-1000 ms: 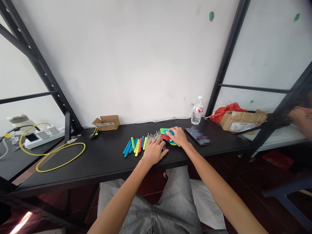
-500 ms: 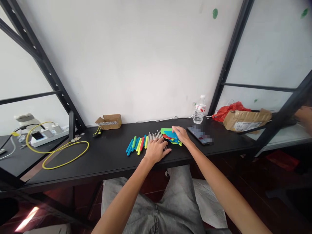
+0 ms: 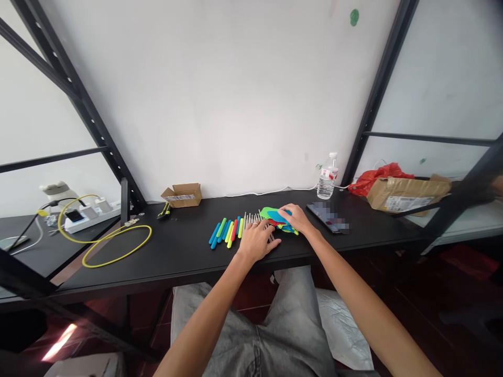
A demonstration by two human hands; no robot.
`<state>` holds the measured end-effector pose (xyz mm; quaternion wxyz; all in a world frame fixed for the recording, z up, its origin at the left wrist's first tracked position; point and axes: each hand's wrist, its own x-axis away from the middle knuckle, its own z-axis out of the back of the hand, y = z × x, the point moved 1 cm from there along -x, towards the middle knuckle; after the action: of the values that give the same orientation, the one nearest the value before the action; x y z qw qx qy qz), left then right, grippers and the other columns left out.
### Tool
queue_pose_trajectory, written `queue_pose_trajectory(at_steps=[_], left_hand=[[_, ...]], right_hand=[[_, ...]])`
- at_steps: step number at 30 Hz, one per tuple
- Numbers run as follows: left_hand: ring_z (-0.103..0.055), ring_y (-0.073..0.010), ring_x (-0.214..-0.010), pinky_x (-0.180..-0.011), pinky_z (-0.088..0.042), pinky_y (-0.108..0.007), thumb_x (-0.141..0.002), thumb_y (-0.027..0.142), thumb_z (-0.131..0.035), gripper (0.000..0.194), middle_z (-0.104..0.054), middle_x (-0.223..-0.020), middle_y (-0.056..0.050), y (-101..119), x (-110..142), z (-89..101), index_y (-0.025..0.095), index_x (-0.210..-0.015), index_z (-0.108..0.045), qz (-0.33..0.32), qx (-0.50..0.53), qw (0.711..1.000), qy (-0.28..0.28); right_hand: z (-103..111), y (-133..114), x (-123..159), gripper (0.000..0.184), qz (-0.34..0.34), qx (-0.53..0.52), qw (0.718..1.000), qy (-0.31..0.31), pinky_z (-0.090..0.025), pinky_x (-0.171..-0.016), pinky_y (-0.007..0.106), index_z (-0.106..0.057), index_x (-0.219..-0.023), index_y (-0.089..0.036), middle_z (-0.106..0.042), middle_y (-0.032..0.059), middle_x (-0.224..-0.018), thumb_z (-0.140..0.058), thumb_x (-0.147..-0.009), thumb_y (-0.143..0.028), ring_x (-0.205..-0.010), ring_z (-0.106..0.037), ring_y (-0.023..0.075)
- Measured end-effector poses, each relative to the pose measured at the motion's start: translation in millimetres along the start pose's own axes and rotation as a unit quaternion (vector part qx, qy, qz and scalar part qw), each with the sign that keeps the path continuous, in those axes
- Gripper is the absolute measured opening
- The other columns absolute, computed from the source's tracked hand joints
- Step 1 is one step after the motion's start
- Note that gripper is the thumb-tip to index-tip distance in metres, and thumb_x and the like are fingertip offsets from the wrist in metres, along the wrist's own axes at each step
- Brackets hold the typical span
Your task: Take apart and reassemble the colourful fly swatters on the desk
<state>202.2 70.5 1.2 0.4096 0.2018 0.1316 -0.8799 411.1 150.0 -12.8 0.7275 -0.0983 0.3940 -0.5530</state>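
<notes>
Head view: front edge of the black desk runs just below the left hand; right hand sits a bit farther in. Room to move on the left: desktop stretches between the coloured sticks and the yellow cable. At the rear, another strip of desktop up to the white wall, with a white cord along its base. Right side is tighter: smartphone lies just beside the right hand, water bottle stands upright behind the phone, near the wall

Work items sit mid-desk, between the hands and left of them. Silver rods are thin, side by side, tips pointing to the wall, lower parts under the left palm. Left fingers loosely extended over them, thumb out to the right. Sticks are round-ended, blue, green, yellow and red, slanted in a loose row left of the rods. Flat pieces overlap in a messy pile right of the rods: green, blue, red, yellow. Right thumb and fingers are narrow at the blue piece on top; can't tell if it's pinched or just touched
</notes>
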Motion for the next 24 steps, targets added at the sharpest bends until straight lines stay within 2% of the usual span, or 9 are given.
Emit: queue_pose_trajectory(at_steps=[3,6,10,14,18,21,24], left_hand=[[-0.060,-0.0270,-0.103,-0.088,-0.044,-0.040,-0.092,0.056,-0.048,0.041,-0.061,-0.123,-0.008,2,1,6.7,0.023,-0.112,-0.063,-0.002,-0.003,1.000,0.007],[-0.059,-0.0268,-0.107,-0.093,-0.043,-0.041,-0.093,0.056,-0.046,0.041,-0.060,-0.126,-0.007,-7,11,19.1,0.024,-0.113,-0.064,0.015,-0.004,0.999,0.028],[-0.056,-0.0276,-0.116,-0.100,-0.040,-0.043,-0.094,0.055,-0.043,0.043,-0.059,-0.131,-0.008,-43,43,36.2,0.026,-0.118,-0.064,0.102,-0.015,0.994,0.046],[-0.039,-0.0354,-0.136,-0.109,-0.032,-0.052,-0.086,0.067,-0.048,0.061,-0.045,-0.149,-0.008,-72,69,39.3,0.030,-0.135,-0.055,0.134,-0.030,0.990,-0.014],[-0.027,-0.0372,-0.144,-0.113,-0.022,-0.059,-0.081,0.077,-0.045,0.074,-0.035,-0.156,-0.003,-66,64,29.4,0.037,-0.144,-0.044,0.125,0.000,0.990,-0.066],[-0.028,-0.0373,-0.143,-0.115,-0.017,-0.061,-0.078,0.081,-0.043,0.078,-0.034,-0.157,-0.003,-55,55,23.6,0.038,-0.143,-0.046,0.132,0.021,0.988,-0.082],[-0.031,-0.0357,-0.142,-0.116,-0.017,-0.058,-0.080,0.081,-0.040,0.075,-0.037,-0.155,-0.003,-53,53,22.2,0.037,-0.140,-0.049,0.147,0.024,0.986,-0.077]], right_hand=[[1,4,0,0.037,0.024,-0.035,0.999,0.027,-0.041,-0.097,0.032,-0.075,-0.096,-0.023,-0.070,0.0065,-0.109,-0.048,-0.091,-0.048,-0.108,-0.060,0.0239],[2,5,-1,0.039,0.042,-0.061,0.997,0.036,-0.042,-0.096,0.033,-0.074,-0.098,-0.023,-0.071,0.0066,-0.109,-0.047,-0.092,-0.050,-0.107,-0.062,0.0244],[0,5,-2,0.041,0.051,-0.049,0.997,0.011,-0.042,-0.099,0.036,-0.073,-0.105,-0.023,-0.069,0.0075,-0.117,-0.049,-0.091,-0.052,-0.112,-0.061,0.0259],[-3,3,-1,0.042,0.035,0.002,0.999,-0.007,-0.038,-0.104,0.039,-0.072,-0.112,-0.024,-0.066,0.0075,-0.126,-0.050,-0.091,-0.052,-0.120,-0.056,0.0279],[-2,1,2,0.041,0.025,0.032,0.999,0.002,-0.039,-0.103,0.041,-0.074,-0.108,-0.024,-0.066,0.0071,-0.126,-0.049,-0.091,-0.053,-0.121,-0.055,0.0286],[1,-1,4,0.042,0.039,0.040,0.998,0.024,-0.040,-0.103,0.039,-0.074,-0.106,-0.023,-0.067,0.0075,-0.122,-0.047,-0.092,-0.052,-0.119,-0.056,0.0277],[3,-3,7,0.040,0.068,0.053,0.995,0.051,-0.040,-0.102,0.039,-0.074,-0.105,-0.022,-0.068,0.0077,-0.119,-0.047,-0.093,-0.049,-0.117,-0.056,0.0266]])
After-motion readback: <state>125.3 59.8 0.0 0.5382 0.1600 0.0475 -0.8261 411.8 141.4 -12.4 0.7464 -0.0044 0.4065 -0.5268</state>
